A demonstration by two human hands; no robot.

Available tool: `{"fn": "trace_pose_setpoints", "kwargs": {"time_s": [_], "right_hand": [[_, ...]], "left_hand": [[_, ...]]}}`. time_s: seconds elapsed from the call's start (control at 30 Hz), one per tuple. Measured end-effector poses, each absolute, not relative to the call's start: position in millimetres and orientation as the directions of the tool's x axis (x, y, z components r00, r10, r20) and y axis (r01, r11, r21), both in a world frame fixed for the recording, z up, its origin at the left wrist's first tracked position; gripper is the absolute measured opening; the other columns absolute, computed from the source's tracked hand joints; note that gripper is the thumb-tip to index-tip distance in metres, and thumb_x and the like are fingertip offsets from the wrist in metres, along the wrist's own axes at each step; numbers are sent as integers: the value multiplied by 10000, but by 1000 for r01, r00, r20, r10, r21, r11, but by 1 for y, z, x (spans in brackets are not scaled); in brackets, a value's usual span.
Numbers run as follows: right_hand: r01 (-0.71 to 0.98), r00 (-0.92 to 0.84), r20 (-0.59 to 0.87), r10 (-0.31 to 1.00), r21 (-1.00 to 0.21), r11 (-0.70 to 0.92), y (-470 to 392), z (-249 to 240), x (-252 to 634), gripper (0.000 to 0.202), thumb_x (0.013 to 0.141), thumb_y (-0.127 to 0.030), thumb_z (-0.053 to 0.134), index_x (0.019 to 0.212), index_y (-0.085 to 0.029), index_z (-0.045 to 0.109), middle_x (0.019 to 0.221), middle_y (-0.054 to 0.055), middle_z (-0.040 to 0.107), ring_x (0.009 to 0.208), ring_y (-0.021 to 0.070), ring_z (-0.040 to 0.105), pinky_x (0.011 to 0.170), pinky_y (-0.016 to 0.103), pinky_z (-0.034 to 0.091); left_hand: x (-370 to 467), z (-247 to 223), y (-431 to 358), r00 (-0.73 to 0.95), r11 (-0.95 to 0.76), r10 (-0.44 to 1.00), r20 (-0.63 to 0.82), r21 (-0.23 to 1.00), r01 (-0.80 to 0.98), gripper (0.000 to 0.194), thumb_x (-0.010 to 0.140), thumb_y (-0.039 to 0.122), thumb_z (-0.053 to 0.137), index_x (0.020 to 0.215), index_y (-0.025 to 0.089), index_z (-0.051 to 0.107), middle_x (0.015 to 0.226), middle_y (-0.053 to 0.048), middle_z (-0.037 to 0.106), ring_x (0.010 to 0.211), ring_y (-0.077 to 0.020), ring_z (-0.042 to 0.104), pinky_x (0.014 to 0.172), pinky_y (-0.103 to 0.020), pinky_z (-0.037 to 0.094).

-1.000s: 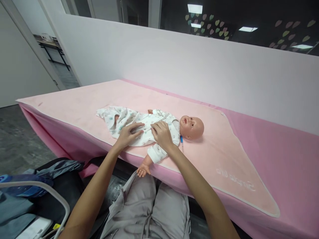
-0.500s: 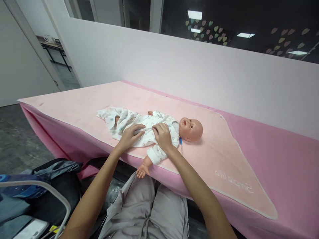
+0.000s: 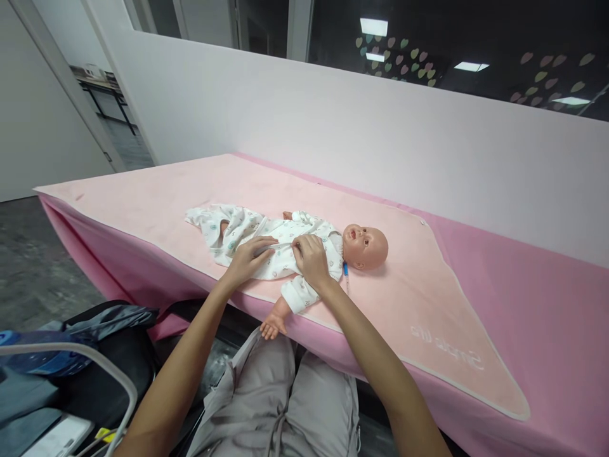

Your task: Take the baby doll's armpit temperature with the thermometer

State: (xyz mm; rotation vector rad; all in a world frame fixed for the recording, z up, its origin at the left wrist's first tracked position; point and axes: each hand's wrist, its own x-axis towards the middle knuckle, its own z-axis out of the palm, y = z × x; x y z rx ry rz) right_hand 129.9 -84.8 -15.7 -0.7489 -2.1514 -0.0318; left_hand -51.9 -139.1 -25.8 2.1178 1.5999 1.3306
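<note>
A baby doll point(image 3: 366, 246) lies on its back, head to the right, dressed in a white patterned outfit point(image 3: 280, 266). My left hand point(image 3: 247, 259) rests on the outfit over the doll's lower belly, fingers stretched forward and thumb held apart from them. On the chest side, my right hand point(image 3: 311, 257) has bent fingers closed at the edge of the cloth; its fingertips are partly hidden. Between the two hands runs a fold of the fabric. One doll arm point(image 3: 276, 317) hangs over the near edge. Beside the doll's neck lies a thin, blue-tipped stick-like object point(image 3: 346, 273).
Under the doll is a pale pink mat point(image 3: 404, 304) on a pink-covered table point(image 3: 547, 304). A white wall point(image 3: 333, 120) stands behind it. At lower left, a black chair point(image 3: 124, 362) holds a blue bottle point(image 3: 47, 355) and cloth, with a pale curved tube point(image 3: 109, 368) in front.
Both hands stay at nearly the same places on the outfit. The right fingertips have shifted very slightly to the right. The doll has not visibly moved.
</note>
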Motion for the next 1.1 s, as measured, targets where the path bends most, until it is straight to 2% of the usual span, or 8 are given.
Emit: {"fn": "trace_pose_setpoints", "kwargs": {"time_s": [0.47,0.7,0.9,1.1], "right_hand": [[510,-516,718,467,-181,841,-83,-18,129,181,876,-154,449,893,-204,621,893,53,610,895,192,515,849,345,378],[510,-515,727,455,-167,844,-83,-18,129,176,880,-159,451,876,-200,623,869,50,610,879,192,514,845,339,377],[510,-512,729,455,-168,844,-82,-19,129,174,878,-163,453,890,-202,622,885,52,608,891,194,512,848,339,381],[507,-505,742,441,-159,847,-83,-19,129,174,875,-157,463,892,-189,632,876,53,608,879,190,510,843,329,376]], "left_hand": [[-49,-29,-134,76,-405,822,564,487,774,264,882,322,362,978,191,570,1047,-83,604,1020,-228,538,909,-379,408],[-50,-31,-133,81,-391,827,556,467,793,264,890,321,349,1009,192,546,1051,-83,590,1014,-231,525,903,-383,390],[-48,-29,-136,84,-405,817,570,463,788,255,870,354,414,1021,195,544,1045,-73,586,1008,-230,527,899,-367,384],[-47,-32,-134,79,-365,823,562,417,832,264,887,338,373,1031,176,525,1042,-92,574,999,-242,514,865,-382,385]]}}
